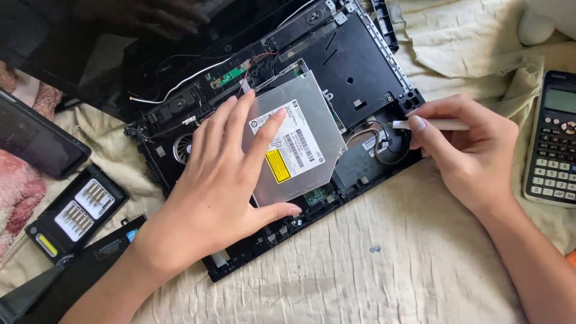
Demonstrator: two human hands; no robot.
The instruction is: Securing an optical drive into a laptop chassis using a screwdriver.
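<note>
over the opened laptop base point(366, 66), my left hand point(222, 180) lies open and flat on the silver optical drive point(300, 144) while my right hand point(468, 156) pinches a white tool point(441, 125)

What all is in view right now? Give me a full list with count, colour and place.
opened laptop base: one, black, centre, on the cloth
optical drive: one, silver with white and yellow labels, lying on the base
cooling fan: one, black, left part of the base
white tool: one, over the base's right edge
bit case: one, black with silver bits, left
tablet: one, dark, far left
calculator: one, black, right edge
small screws: a few, grey, on the cloth below the base
cloth: one, cream, underneath everything
left hand: flat on the optical drive
right hand: gripping the white tool
</note>
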